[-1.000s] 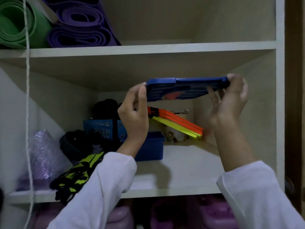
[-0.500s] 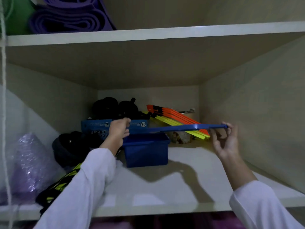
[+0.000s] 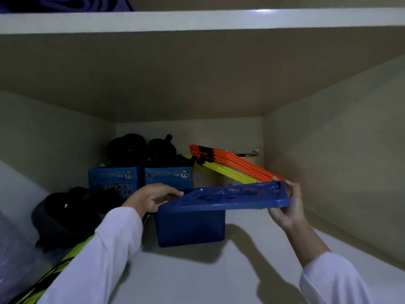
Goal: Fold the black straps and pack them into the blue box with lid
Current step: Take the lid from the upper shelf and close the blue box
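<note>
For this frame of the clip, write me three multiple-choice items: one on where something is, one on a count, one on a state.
1. Where is the blue lid?
A. On the upper shelf
B. Over the blue box, sticking out past it to the right
C. Flat on the shelf board beside the box

2. How many Lucky Star cartons stand behind the box?
A. One
B. Two
C. Four

3. How is the lid held?
A. By the left hand and the right hand, one grip at each end
B. By the right hand only
C. By neither hand

Answers:
1 B: the lid's left part sits above the box and its right end overhangs.
2 B: two blue cartons stand side by side, each marked 70.
3 A: fingers curl round both ends of the lid.
</note>
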